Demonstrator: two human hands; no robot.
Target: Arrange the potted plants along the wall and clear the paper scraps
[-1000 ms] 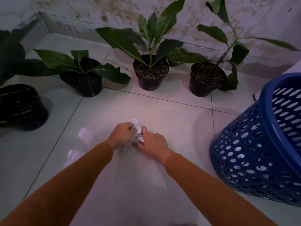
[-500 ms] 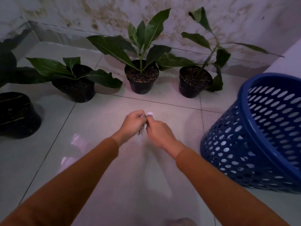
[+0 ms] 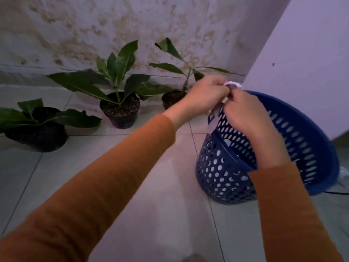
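White paper scraps are pinched between my left hand and my right hand, held together above the near rim of the blue perforated basket. Most of the paper is hidden by my fingers. Three potted plants in black pots stand in a row by the stained wall: one at the left, one in the middle, and one partly behind my left hand.
A white panel or cabinet side rises right behind the basket. The floor is pale tile with dark grout lines. A dark cable lies on the floor to the right of the basket.
Both hands have lifted the paper scraps off the floor and carried them right, from the open tile to above the basket's rim. The view has swung right with them.
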